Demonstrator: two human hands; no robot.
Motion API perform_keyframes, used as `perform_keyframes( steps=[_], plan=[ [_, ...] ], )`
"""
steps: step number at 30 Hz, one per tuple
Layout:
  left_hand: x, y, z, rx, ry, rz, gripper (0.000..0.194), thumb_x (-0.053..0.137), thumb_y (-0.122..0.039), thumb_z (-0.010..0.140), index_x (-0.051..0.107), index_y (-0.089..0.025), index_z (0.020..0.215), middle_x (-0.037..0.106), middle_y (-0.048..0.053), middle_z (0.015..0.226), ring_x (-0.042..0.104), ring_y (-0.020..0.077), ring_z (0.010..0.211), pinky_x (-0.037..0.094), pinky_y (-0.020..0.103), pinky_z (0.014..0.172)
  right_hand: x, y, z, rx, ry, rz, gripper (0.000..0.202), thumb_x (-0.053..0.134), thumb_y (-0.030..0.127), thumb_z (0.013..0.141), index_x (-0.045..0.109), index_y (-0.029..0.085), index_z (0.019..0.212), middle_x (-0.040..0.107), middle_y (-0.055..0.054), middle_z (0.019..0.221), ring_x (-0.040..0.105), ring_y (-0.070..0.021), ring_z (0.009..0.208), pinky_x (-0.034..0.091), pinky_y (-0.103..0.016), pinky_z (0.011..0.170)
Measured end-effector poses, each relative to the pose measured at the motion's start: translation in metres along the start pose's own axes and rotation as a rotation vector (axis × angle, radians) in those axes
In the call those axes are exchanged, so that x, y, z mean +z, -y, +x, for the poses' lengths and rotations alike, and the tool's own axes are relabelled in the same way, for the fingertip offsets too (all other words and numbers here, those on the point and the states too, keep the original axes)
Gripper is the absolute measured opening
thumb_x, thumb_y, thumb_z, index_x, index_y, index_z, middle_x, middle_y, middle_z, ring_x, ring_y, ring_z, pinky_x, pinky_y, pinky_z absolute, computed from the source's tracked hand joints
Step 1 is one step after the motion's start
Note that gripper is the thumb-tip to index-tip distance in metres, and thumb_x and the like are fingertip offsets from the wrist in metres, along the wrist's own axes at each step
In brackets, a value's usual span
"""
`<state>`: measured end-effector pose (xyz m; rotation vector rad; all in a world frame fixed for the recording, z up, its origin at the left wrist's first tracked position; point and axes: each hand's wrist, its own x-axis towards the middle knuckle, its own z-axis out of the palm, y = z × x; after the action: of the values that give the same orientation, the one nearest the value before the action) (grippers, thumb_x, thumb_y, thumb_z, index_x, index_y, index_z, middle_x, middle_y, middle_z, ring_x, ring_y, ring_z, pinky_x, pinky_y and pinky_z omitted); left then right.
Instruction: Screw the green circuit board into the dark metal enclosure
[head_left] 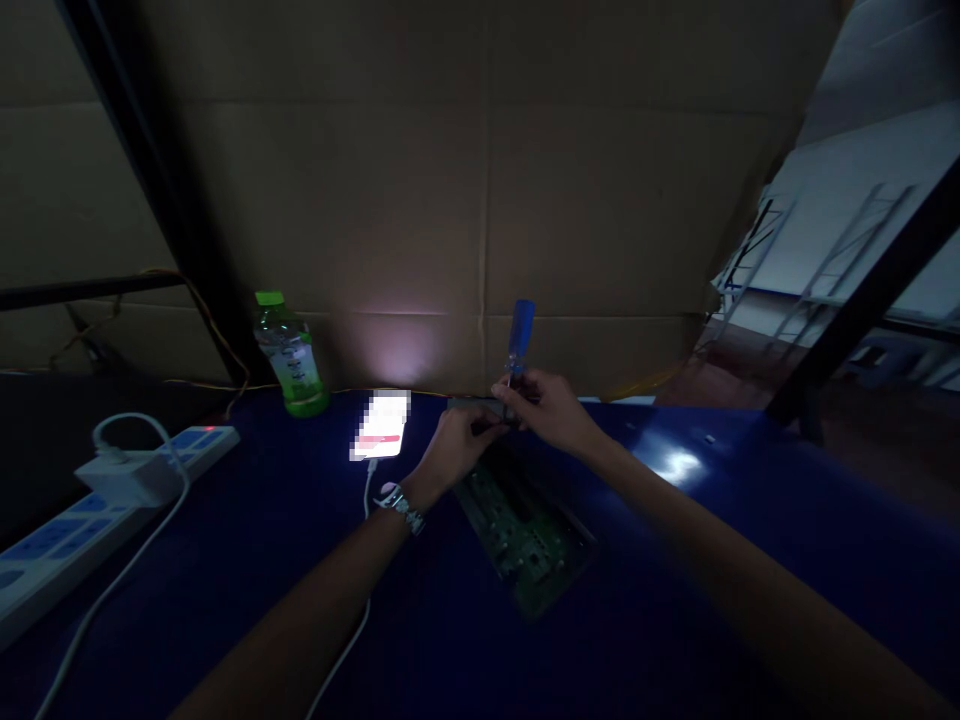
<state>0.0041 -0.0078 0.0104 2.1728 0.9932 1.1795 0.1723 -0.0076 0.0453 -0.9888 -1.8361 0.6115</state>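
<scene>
My right hand (551, 408) pinches a screwdriver with a blue handle (521, 325), held nearly upright with its tip down at the far end of a green circuit board (525, 530). The board lies slanted on the blue tabletop, in what looks like a dark or clear tray. My left hand (461, 445), with a metal watch (403, 507) on the wrist, has its fingers pinched together by the screwdriver's tip. Whatever is between those fingers is too dark to make out.
A lit phone (382, 425) on a white cable lies left of my hands. Behind it stands a green-capped bottle (291, 360). A power strip (112, 500) with a white plug runs along the left. Cardboard (480, 200) walls the back. Small bits (709, 439) lie at right.
</scene>
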Motion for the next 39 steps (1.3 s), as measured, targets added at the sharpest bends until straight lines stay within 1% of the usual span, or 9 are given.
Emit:
perform_keyframes(
  steps=[4,9,14,20,22,26,31,36,39],
  plan=[
    [-0.007,-0.002,0.001,0.044,0.127,0.005,0.016,0.056,-0.020,0.087,0.072,-0.016,0.083,0.073,0.002,0.081,0.064,0.0169,0.073,0.045,0.027,0.069,-0.011,0.005,0.002,0.039,0.183,0.105,0.023,0.058,0.037,0.086,0.065,0.017,0.096,0.069,-0.006,0.086,0.063,-0.0140,0.066,0.051,-0.024,0.051],
    [-0.003,-0.001,-0.001,0.052,0.060,-0.056,0.015,0.065,-0.022,0.083,0.069,-0.017,0.096,0.072,0.004,0.096,0.065,0.0178,0.086,0.047,0.029,0.079,-0.006,-0.004,0.003,0.032,-0.003,0.052,0.025,0.067,0.039,0.079,0.057,0.018,0.070,0.057,0.001,0.059,0.055,-0.0111,0.050,0.047,-0.024,0.048],
    [0.005,0.002,-0.002,-0.024,-0.073,-0.051,0.009,0.070,-0.022,0.077,0.067,-0.016,0.082,0.071,0.003,0.082,0.065,0.0177,0.077,0.047,0.028,0.070,0.005,-0.012,0.004,0.000,-0.148,0.012,0.031,0.070,0.041,0.076,0.052,0.019,0.065,0.052,0.003,0.057,0.053,-0.0111,0.050,0.046,-0.023,0.045],
    [0.000,-0.002,-0.001,-0.006,0.022,-0.056,0.011,0.061,-0.020,0.082,0.071,-0.016,0.082,0.072,0.003,0.079,0.063,0.0161,0.071,0.046,0.027,0.068,-0.010,0.004,0.003,0.086,0.169,0.115,0.025,0.065,0.037,0.080,0.067,0.017,0.095,0.068,-0.004,0.079,0.063,-0.0142,0.064,0.051,-0.023,0.048],
    [-0.003,-0.004,0.000,0.016,0.088,-0.067,0.014,0.058,-0.021,0.084,0.071,-0.016,0.081,0.070,0.002,0.076,0.062,0.0150,0.070,0.045,0.026,0.066,-0.015,0.007,0.003,0.104,0.224,0.135,0.024,0.066,0.036,0.080,0.069,0.016,0.094,0.070,-0.004,0.075,0.065,-0.0141,0.064,0.052,-0.024,0.051],
    [-0.006,-0.002,0.001,0.038,0.178,-0.127,0.016,0.055,-0.023,0.087,0.070,-0.016,0.083,0.071,0.002,0.081,0.063,0.0151,0.075,0.046,0.026,0.072,-0.015,0.006,0.002,0.117,0.141,0.112,0.022,0.069,0.037,0.077,0.070,0.015,0.078,0.065,-0.001,0.060,0.061,-0.0121,0.054,0.051,-0.025,0.053],
    [0.002,0.004,-0.001,-0.011,0.004,-0.162,0.013,0.070,-0.025,0.076,0.069,-0.015,0.083,0.071,0.004,0.085,0.063,0.0168,0.078,0.047,0.027,0.072,-0.004,0.001,0.002,0.103,0.031,0.064,0.029,0.072,0.042,0.074,0.060,0.017,0.064,0.061,0.001,0.054,0.059,-0.0122,0.049,0.049,-0.024,0.048],
    [0.002,0.001,0.000,-0.017,0.000,-0.092,0.010,0.066,-0.023,0.078,0.070,-0.015,0.075,0.070,0.002,0.075,0.061,0.0154,0.069,0.044,0.026,0.064,0.001,-0.002,0.001,0.084,-0.015,0.048,0.031,0.071,0.042,0.075,0.056,0.018,0.063,0.057,0.002,0.051,0.058,-0.0119,0.047,0.047,-0.024,0.046],
    [-0.003,-0.003,0.001,-0.007,0.066,-0.064,0.014,0.061,-0.022,0.082,0.072,-0.015,0.078,0.070,0.002,0.074,0.060,0.0151,0.068,0.042,0.025,0.062,-0.003,0.002,0.002,0.079,0.061,0.051,0.024,0.068,0.040,0.078,0.064,0.017,0.073,0.063,0.000,0.059,0.061,-0.0132,0.053,0.050,-0.025,0.048]
  ],
)
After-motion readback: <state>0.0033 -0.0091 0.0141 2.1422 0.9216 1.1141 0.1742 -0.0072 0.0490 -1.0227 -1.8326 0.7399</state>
